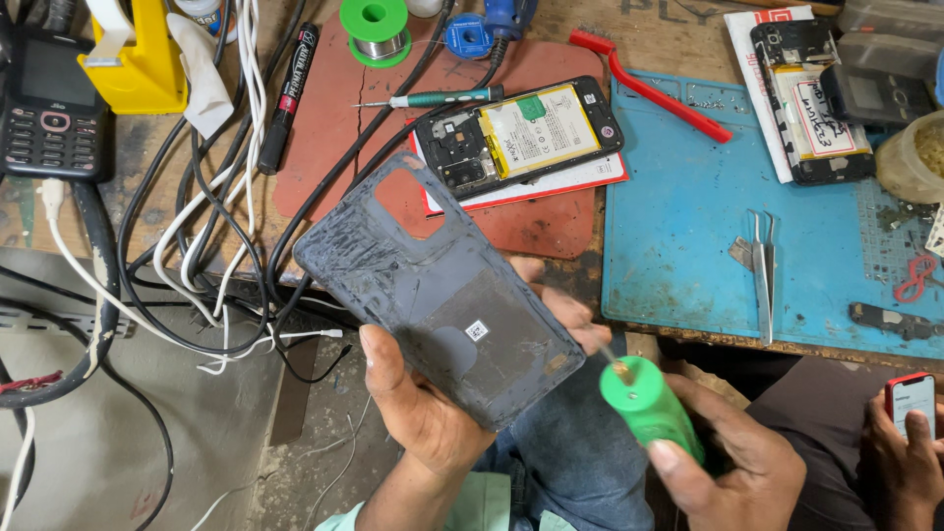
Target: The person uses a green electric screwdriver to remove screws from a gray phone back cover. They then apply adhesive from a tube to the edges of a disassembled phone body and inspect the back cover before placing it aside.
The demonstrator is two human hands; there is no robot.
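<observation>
Bright, even daylight; soft shadows, sharp focus, slight wide-angle edge distortion.

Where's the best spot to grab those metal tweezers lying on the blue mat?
Probably take the tweezers by the wider joined end nearest the mat's front edge, coming from above with fingers across the two flat sides. They lie flat, tips pointing away toward the bench back, with bare mat on either side, so nothing blocks a pinch there.

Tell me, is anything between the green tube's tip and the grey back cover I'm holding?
Nothing visible. The green tube in the right hand points its tip at the lower edge of the grey back cover, held by the left hand; only open air separates them.
</observation>
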